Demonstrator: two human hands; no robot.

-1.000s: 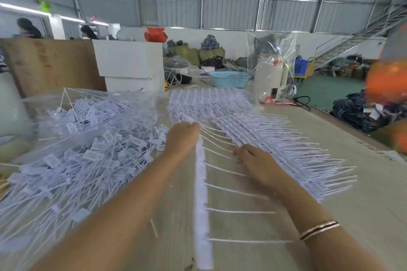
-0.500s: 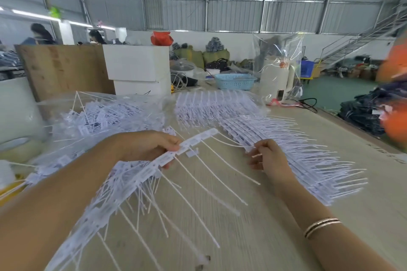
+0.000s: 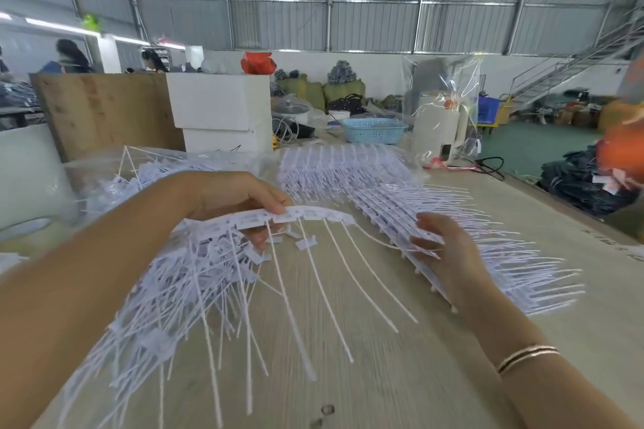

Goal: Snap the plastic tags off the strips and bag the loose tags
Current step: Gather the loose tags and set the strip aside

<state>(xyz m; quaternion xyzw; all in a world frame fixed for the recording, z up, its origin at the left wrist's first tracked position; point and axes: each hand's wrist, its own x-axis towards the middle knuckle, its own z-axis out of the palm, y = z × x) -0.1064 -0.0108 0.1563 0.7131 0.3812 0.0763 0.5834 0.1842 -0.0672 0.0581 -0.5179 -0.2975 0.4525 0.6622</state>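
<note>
A white strip [image 3: 278, 216] of plastic tags is held up over the wooden table [image 3: 400, 376] by the left hand [image 3: 230, 198]. The strip is pinched between the thumb on top and the curled fingers below. It is bent in a curve, and its long thin tails hang down toward the near side. Some tags on it are tilted and look half loose.

The right hand [image 3: 449, 254] is laid on the near end of a stack of strips [image 3: 435, 233] at the right of the table. Its fingers are straight and a little spread, and nothing is gripped by them. A thin bangle [image 3: 528, 357] is worn on the right wrist.

A big pile of loose tags [image 3: 167, 289] is seen at the left, under the left arm. More tags are kept in a clear bag [image 3: 115, 178] at the far left. A blue basket [image 3: 373, 131] is set at the far side of the table.
</note>
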